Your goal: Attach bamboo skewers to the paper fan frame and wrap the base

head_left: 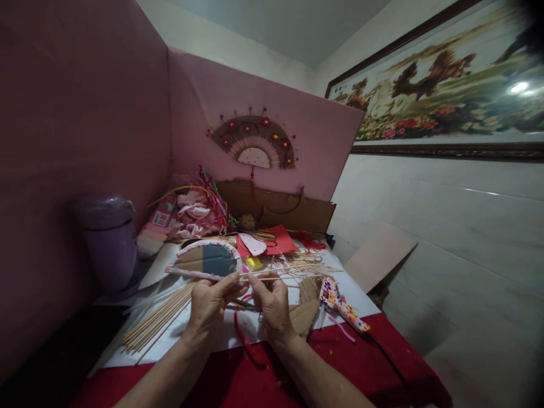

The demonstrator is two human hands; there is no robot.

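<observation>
My left hand [207,303] and my right hand [273,306] meet over the middle of the table, thumbs and fingertips pinched close together. Between them they hold thin bamboo sticks [291,272], whose long ends reach out to the right; how many cannot be made out. Just beyond my left hand lies a half-round cardboard piece [189,259] with a pale fabric-wrapped rim and a dark patch. A bundle of bamboo sticks [158,321] rests to the left of my left wrist. Below my fingers, a red fuzzy strip [243,334] lies on the table.
A flower-patterned glue gun [344,309] with a black cord lies at right, beside cardboard scraps [306,314]. Red paper [280,240], a yellow packet [254,263] and pink cloth [193,212] lie farther back. A purple bin [109,249] stands left. A decorated cardboard fan [255,130] hangs behind.
</observation>
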